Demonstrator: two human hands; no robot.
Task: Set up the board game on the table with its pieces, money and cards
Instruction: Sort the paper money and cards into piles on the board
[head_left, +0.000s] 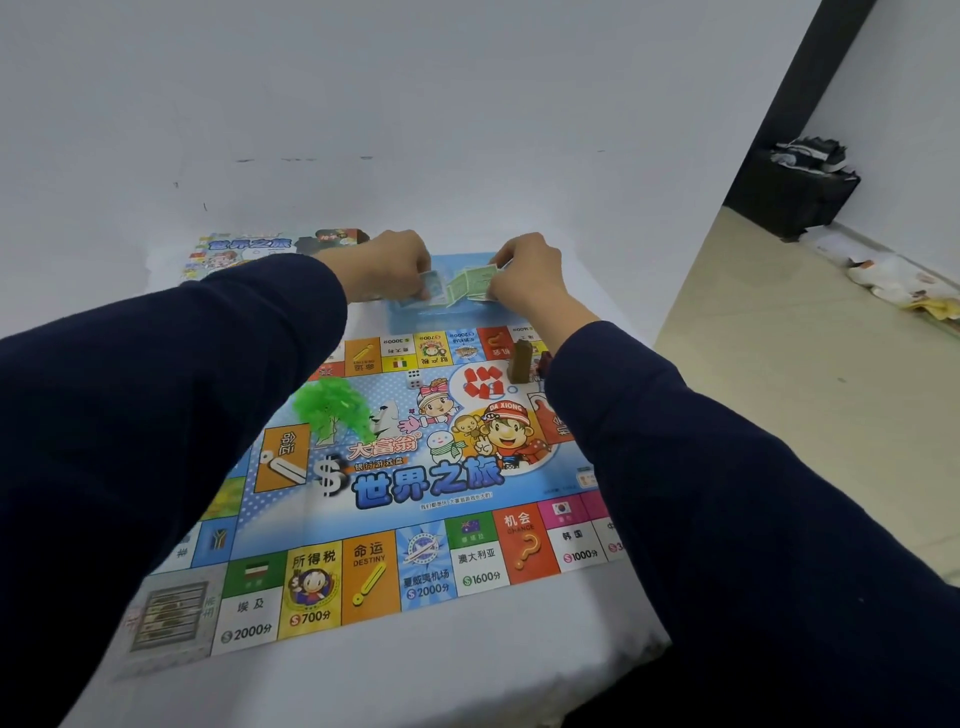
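Both hands' fingertips hide behind paper money (470, 283) over the tray (457, 312).

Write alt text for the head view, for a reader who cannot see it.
Both hands hold paper play money over a blue plastic tray at the far edge of a colourful game board: the left hand pinches a blue note, the right hand a fan of green notes. Green plastic pieces, red houses and a die lie on the board.

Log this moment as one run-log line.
stage: sorting money | left hand: pinches blue paper notes | right hand: grips green paper notes | over: pale blue plastic tray | colourful game board: unfolded
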